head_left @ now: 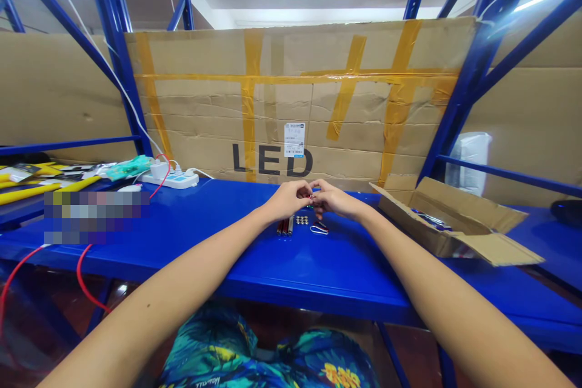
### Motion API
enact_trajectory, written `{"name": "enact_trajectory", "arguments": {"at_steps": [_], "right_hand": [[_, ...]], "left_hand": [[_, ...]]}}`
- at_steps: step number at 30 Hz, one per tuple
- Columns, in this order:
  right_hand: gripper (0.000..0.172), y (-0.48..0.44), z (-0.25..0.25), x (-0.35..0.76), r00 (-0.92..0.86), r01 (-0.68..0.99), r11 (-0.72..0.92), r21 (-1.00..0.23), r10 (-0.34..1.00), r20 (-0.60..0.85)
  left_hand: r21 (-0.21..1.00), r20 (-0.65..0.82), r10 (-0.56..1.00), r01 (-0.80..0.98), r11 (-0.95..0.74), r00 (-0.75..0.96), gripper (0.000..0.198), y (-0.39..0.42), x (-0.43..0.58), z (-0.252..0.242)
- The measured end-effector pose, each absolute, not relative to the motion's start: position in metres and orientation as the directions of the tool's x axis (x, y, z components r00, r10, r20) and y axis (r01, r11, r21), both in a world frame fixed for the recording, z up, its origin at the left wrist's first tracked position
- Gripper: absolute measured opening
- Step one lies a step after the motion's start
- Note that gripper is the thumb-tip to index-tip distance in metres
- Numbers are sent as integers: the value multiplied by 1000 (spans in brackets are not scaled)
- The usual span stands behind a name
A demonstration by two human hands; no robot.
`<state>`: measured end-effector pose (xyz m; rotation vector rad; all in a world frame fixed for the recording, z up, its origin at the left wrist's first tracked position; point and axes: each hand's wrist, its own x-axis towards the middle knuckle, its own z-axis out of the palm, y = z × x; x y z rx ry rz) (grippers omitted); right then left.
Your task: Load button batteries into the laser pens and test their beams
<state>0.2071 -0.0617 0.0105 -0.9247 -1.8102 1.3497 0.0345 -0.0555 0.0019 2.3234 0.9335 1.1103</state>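
My left hand (290, 199) and my right hand (335, 200) meet above the blue tabletop (218, 254), fingers pinched together. Between the fingertips is a small, partly red piece (311, 196), mostly hidden and too small to name. The fingers of both hands are closed around it. Below my left hand lie several slim metallic tubes (285, 227), side by side, in red and silver. Right of them sits a tidy group of small round silver button cells (302, 220). A red and silver carabiner (319, 228) rests under my right hand.
An open cardboard box (436, 224) on the right holds some blue and silver pieces. At the left back are a white power strip (170, 178), a red cable (82, 273) and yellow items (31, 194). A large carton (200, 115) marked LED stands behind, between blue rack posts.
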Motion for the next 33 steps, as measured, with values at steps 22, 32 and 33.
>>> {"name": "enact_trajectory", "arguments": {"at_steps": [22, 32, 33], "right_hand": [[18, -58, 17, 207, -354, 230, 566, -792, 806, 474], [16, -55, 17, 209, -395, 319, 563, -763, 810, 433], [14, -56, 17, 210, -396, 331, 557, -762, 815, 423]], "left_hand": [[576, 688, 697, 431, -695, 204, 1, -61, 31, 14], [537, 668, 690, 462, -706, 278, 5, -59, 31, 11], [532, 667, 688, 464, -709, 286, 6, -60, 31, 11]]}}
